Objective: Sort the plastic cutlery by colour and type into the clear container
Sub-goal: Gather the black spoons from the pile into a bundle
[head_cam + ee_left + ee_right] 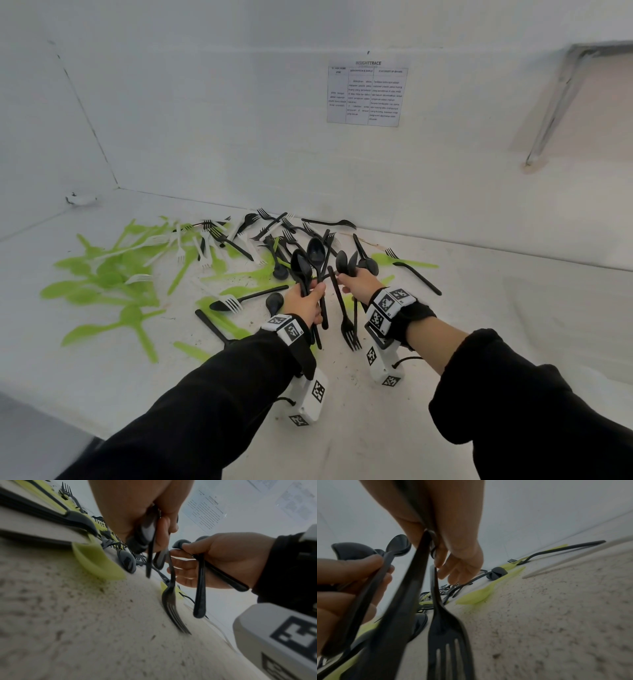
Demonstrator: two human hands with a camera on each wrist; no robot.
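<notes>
A white, speckled table (479, 325) runs back to the wall, strewn with plastic cutlery. Green spoons (102, 284) spread over its left side with white forks (178, 245) lying across them; black forks and spoons (284, 229) pile up (tangled together) toward the back middle. One black fork (414, 272) lies apart on the right, over a green piece (407, 261)

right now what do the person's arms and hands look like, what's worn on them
Both arms wear long black sleeves. The left hand and right hand are bare. Each wrist carries a black strap with a white block bearing black-and-white square markers, plus a white marker-tagged camera unit hanging beneath, with a thin black cable.
</notes>
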